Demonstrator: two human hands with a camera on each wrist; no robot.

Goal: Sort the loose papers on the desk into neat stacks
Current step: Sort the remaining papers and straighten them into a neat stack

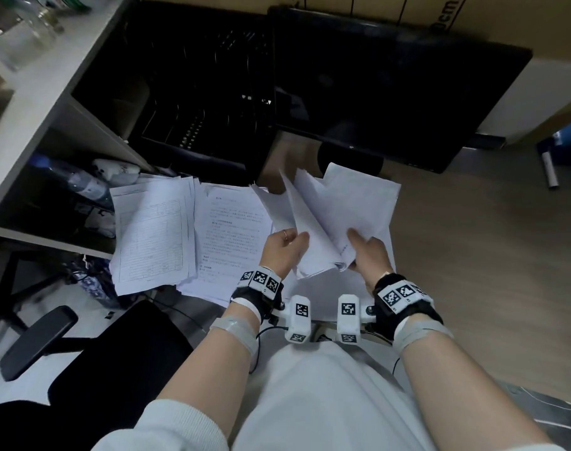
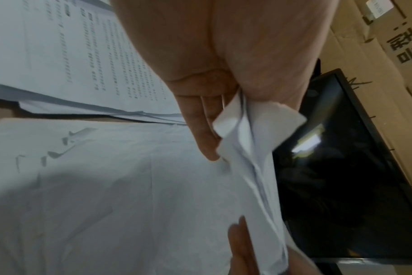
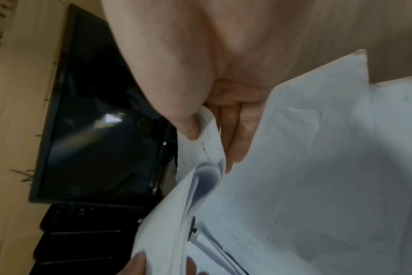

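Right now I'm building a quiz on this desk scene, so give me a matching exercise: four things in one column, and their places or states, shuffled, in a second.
Things:
1. bundle of sheets
2. form with a table grid
3. page of printed text
4. monitor

Places or states:
A. dark screen, at the back of the desk
B. top of the leftmost pile
C. held up, fanned, by the left hand and right hand
D. flat on the middle pile, partly under the left hand

Pairs: 1-C, 2-B, 3-D, 4-A
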